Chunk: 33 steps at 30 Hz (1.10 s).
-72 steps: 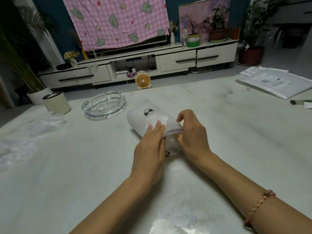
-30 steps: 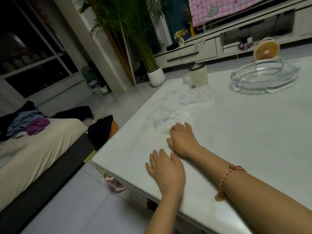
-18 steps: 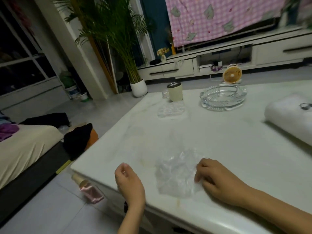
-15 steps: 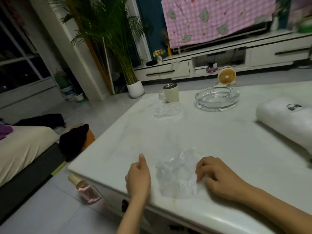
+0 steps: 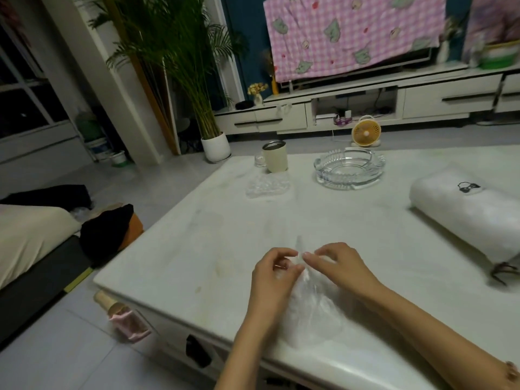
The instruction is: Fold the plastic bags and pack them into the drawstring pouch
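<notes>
A clear, crumpled plastic bag (image 5: 316, 308) lies near the front edge of the white table (image 5: 213, 235). My left hand (image 5: 274, 277) and my right hand (image 5: 337, 264) both pinch its far edge, fingertips almost touching, lifting that edge a little. A second crumpled clear bag (image 5: 267, 187) lies farther back, beside the cup. The white drawstring pouch (image 5: 467, 215), stuffed and marked with a small black logo, lies on the table at the right, its dark cord trailing at its near end.
A cream cup (image 5: 275, 160) and a glass ashtray (image 5: 349, 168) stand at the table's far side. The table's left edge drops to the tiled floor, where a pink bottle (image 5: 123, 319) lies. A sofa sits at far left.
Both hands left the pouch and reached left to a clear bag, which my right hand dragged nearer. Now both hands pinch its far edge and lift it.
</notes>
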Each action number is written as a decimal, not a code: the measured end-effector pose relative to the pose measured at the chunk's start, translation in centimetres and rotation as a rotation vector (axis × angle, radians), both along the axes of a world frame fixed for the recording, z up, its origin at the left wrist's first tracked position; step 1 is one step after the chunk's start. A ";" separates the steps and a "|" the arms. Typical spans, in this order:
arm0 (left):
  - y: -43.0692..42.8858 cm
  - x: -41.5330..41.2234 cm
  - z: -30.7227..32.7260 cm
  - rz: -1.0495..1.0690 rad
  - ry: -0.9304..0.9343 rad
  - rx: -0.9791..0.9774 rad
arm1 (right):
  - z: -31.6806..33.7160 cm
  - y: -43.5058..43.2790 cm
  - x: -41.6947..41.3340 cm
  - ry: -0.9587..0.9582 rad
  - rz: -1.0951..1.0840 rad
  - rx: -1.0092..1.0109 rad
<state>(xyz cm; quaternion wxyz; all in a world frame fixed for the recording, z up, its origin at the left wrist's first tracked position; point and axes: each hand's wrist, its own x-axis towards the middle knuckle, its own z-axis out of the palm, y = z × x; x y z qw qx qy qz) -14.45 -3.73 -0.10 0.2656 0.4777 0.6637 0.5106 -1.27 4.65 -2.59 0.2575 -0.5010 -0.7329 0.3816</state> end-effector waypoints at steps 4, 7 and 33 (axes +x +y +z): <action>0.0 0.7 0.9 -0.061 -0.016 0.083 | 0.4 -0.8 1.3 0.363 0.059 -0.173; -0.2 0.0 1.8 -0.086 -0.063 0.078 | 0.2 -0.6 2.3 0.497 -0.054 -0.192; -1.6 -5.3 3.4 -0.178 0.109 -0.007 | 4.3 1.1 6.8 0.437 0.329 0.072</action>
